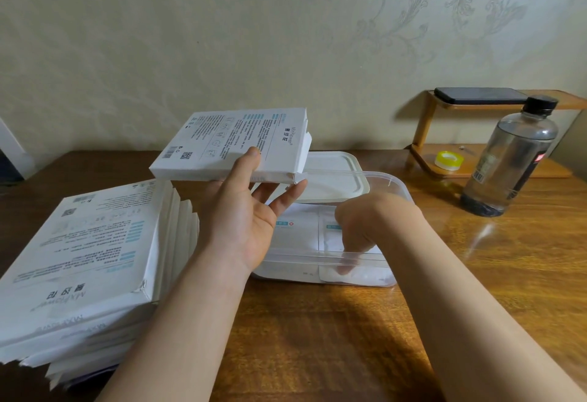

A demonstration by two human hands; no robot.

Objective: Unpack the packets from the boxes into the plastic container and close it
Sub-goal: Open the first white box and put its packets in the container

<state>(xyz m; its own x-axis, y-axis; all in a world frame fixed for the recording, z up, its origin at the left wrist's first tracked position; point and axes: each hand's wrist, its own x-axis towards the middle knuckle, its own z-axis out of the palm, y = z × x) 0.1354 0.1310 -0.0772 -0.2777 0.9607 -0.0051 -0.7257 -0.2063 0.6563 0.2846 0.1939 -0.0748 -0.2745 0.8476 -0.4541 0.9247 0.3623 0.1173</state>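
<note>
Several boxes sit stacked at far left, cut off by the frame edge. Our left hand pinches one box, thumb above, fingers beneath, hiding part of the lid. Our right hand dips among packets in the plastic container; its wall blurs the fingertips, so we cannot tell their hold.
</note>
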